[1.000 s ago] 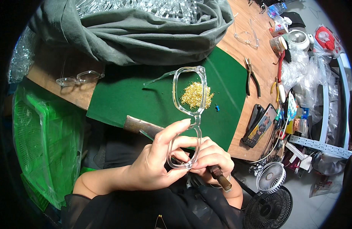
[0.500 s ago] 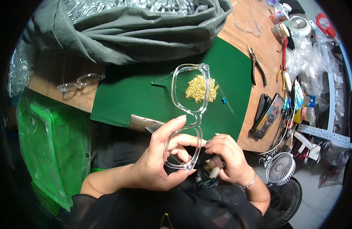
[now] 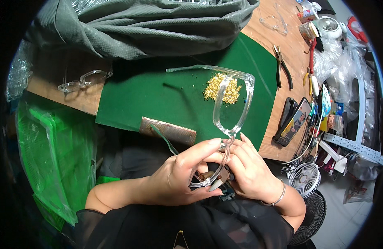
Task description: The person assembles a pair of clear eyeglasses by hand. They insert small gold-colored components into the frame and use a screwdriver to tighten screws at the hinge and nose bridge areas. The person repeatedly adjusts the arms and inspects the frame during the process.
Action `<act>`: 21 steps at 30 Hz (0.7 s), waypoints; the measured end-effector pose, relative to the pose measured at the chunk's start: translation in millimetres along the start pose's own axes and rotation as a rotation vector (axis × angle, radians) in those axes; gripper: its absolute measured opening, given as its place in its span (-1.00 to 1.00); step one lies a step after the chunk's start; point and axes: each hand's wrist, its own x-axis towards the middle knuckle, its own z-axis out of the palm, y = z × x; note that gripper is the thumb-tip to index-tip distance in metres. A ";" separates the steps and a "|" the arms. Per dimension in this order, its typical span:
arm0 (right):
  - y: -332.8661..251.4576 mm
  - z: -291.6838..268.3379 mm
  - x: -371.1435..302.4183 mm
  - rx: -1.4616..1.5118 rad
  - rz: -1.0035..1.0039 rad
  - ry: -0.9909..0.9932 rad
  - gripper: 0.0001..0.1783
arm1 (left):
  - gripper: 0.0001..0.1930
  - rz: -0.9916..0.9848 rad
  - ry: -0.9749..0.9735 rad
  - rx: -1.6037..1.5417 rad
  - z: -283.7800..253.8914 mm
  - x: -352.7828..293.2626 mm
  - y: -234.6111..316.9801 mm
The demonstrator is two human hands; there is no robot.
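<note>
My left hand [image 3: 170, 178] is closed on a clear plastic eyeglass frame [image 3: 250, 89], gripping its nearer lens rim. The farther rim stands tilted above the green mat [image 3: 133, 95], one temple reaching left over a heap of small gold-coloured metal pieces [image 3: 224, 89]. My right hand [image 3: 251, 168] meets the frame near its bridge, fingers curled round a small tool with a brown part [image 3: 206, 175] and a pale tip, which lies at the nearer rim. Most of this tool is hidden by my fingers. A speckled brownish block [image 3: 175, 132] sits at the mat's front edge.
A grey cloth bag [image 3: 158, 33] of clear parts fills the back. More clear glasses [image 3: 85, 81] lie left, beside a green plastic crate [image 3: 58, 162]. To the right are pliers [image 3: 282, 68], a phone [image 3: 294, 122], cables and a white fan [image 3: 304, 179].
The eyeglass frame has turned and shifted right, its temple now swung out to the left. My right hand has brought the brown tool leftward against the nearer rim.
</note>
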 end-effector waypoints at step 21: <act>11.6 20.2 -0.1 -0.191 -0.132 0.251 -0.82 | -0.53 0.142 0.054 0.155 8.2 2.5 -3.7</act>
